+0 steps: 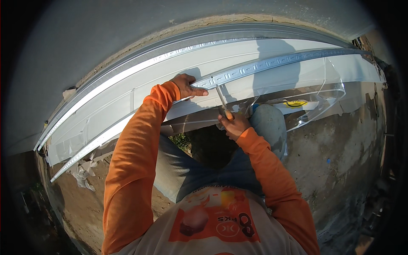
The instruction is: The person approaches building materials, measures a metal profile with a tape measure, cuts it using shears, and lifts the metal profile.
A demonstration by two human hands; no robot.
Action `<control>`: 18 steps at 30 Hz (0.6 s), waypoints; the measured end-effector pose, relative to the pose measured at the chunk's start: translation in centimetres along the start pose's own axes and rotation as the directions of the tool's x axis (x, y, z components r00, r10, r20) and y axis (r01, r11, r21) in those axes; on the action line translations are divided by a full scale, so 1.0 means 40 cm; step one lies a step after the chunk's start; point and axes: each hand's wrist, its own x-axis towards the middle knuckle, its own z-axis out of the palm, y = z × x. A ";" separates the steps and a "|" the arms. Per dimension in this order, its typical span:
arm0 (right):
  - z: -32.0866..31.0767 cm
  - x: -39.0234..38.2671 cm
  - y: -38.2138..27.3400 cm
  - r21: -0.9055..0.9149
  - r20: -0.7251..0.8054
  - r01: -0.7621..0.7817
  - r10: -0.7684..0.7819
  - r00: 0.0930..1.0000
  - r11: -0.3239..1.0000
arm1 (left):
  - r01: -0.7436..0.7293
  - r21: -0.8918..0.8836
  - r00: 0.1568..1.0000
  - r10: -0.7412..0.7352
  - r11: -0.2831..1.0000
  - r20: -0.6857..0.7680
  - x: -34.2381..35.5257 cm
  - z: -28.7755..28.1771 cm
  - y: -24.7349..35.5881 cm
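A long, thin metal channel (250, 69) with a row of punched slots stretches in front of me. My left hand (187, 86) grips it near the middle, fingers over the far edge and thumb along the near side. Below it, my right hand (235, 126) is closed round the orange handle of a slim metal-ended tool (222, 97). The tip of this tool meets the channel's near edge, just right of my left thumb. Whether it is a pair of snips or a screwdriver I cannot tell. A short dark mark shows on the channel above the tip.
White panels (170, 70) lie under the channel, partly wrapped in clear plastic film (329, 89). More metal channels (140, 57) run along the far side against a grey wall (106, 25). My knees (270, 127) are at the near edge, above a rough concrete floor (335, 157).
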 end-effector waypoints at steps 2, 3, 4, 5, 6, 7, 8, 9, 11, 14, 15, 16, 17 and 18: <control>-0.008 -0.004 -0.004 0.084 0.050 -0.080 0.076 0.996 0.993 | -0.014 0.045 0.998 0.016 0.999 -0.054 -0.001 0.002 -0.003; -0.009 -0.007 -0.005 0.082 0.050 -0.081 0.077 0.996 0.993 | -0.015 0.044 0.998 0.017 0.999 -0.055 0.000 0.000 -0.004; -0.010 -0.010 -0.007 0.103 0.018 -0.091 0.090 0.996 0.990 | 0.000 0.026 1.000 0.001 1.000 -0.026 0.000 -0.004 -0.004; -0.013 -0.012 -0.013 0.124 -0.014 -0.101 0.104 0.995 0.987 | 0.015 0.009 1.000 -0.015 1.000 0.004 0.001 -0.007 -0.004; -0.021 -0.013 -0.022 0.123 -0.013 -0.100 0.103 0.995 0.987 | 0.015 0.008 1.000 -0.015 1.000 0.003 0.003 -0.007 -0.006; -0.036 -0.020 -0.040 0.055 0.012 -0.018 0.018 1.000 0.998 | 0.018 -0.013 1.000 -0.018 1.000 0.010 0.005 -0.006 -0.007; -0.044 -0.023 -0.049 -0.009 0.044 0.066 -0.065 0.997 0.998 | 0.021 -0.034 1.000 -0.021 0.999 0.019 0.007 -0.005 -0.007; -0.034 -0.017 -0.038 -0.010 0.043 0.064 -0.063 0.997 0.998 | 0.020 -0.035 1.000 -0.019 0.999 0.020 0.008 -0.005 -0.008; -0.015 -0.007 -0.021 -0.074 0.019 0.015 -0.013 1.000 0.997 | 0.030 0.002 0.999 -0.030 1.000 0.029 0.011 -0.010 0.002; -0.024 -0.027 -0.032 0.092 0.008 -0.065 0.065 0.998 0.994 | 0.018 -0.017 1.000 -0.018 1.000 0.022 0.012 -0.006 -0.010; -0.032 -0.029 -0.042 0.092 0.012 -0.063 0.063 0.998 0.994 | 0.022 -0.018 1.000 -0.022 1.000 0.020 0.011 -0.006 -0.014; -0.042 -0.032 -0.051 0.108 0.062 -0.088 0.082 0.995 0.990 | 0.043 -0.018 0.999 -0.042 0.999 0.028 0.008 -0.009 -0.003; -0.047 -0.032 -0.056 0.122 0.112 -0.112 0.099 0.989 0.986 | 0.063 -0.018 0.997 -0.063 0.998 0.036 0.006 -0.011 0.003; -0.044 -0.031 -0.054 0.123 0.111 -0.112 0.099 0.989 0.986 | 0.063 -0.017 0.997 -0.063 0.998 0.036 0.009 -0.008 -0.005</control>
